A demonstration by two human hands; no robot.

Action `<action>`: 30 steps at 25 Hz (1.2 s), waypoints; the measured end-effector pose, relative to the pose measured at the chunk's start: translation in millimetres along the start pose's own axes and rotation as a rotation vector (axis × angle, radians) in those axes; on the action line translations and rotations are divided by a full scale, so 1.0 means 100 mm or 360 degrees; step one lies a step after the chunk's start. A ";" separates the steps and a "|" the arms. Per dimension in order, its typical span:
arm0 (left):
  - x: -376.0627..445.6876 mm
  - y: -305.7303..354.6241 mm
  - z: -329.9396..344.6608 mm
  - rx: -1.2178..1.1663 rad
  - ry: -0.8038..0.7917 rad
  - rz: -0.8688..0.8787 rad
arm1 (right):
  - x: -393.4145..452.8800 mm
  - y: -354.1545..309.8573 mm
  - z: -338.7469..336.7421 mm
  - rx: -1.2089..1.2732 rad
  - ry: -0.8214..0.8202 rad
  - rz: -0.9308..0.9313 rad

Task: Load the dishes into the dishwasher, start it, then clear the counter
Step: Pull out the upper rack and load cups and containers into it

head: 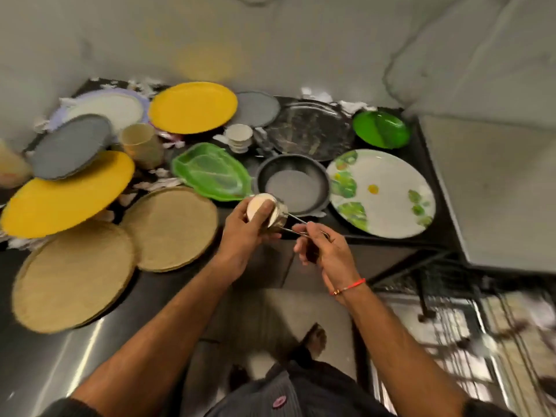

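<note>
Above the surface's (346, 236) front edge, the left hand (243, 236) grips a small steel cup (264, 213) while the right hand (322, 248) pinches thin metal utensils (296, 225). Crowded plates nearby could likely be knocked by careless swings.

Your single head camera is looking steeply down, close over your hands (270, 236), facing the counter (355, 233).

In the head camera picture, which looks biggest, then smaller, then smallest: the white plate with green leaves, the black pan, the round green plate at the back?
1. White plate with green leaf print
2. Black pan
3. Round green plate, though it sits farther back, so this is by looks only.
</note>
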State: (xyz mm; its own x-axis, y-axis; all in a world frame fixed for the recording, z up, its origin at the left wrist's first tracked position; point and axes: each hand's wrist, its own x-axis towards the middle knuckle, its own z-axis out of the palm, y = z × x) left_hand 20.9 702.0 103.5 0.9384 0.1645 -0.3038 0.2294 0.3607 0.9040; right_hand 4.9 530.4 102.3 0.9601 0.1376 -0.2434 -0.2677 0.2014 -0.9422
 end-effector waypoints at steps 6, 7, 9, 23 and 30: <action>-0.46 -0.72 1.60 0.0675 -0.0822 -0.0282 | -0.87 -0.04 -1.87 0.0173 0.1098 -0.0300; -0.55 -0.86 1.86 0.0753 -0.0946 -0.0339 | -1.03 -0.05 -2.18 0.0182 0.1174 -0.0306; -0.71 -1.19 2.45 0.0905 -0.1138 -0.0466 | -1.36 -0.01 -2.83 0.0231 0.1317 -0.0281; -0.80 -3.90 5.73 0.1935 -0.1433 -0.0618 | -2.18 1.24 -6.23 0.0672 0.1831 0.0327; -0.69 -4.38 6.18 0.2113 -0.1336 -0.0704 | -1.63 1.74 -6.94 0.0852 0.2147 0.0493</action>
State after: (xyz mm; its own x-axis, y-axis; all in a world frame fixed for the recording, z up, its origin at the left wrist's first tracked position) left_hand 14.9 -35.1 -85.4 0.5101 -0.4091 -0.7566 0.1355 -0.8305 0.5403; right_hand -142.6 -130.2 -181.5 0.1289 -0.6813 -0.7205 -0.1803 0.6984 -0.6927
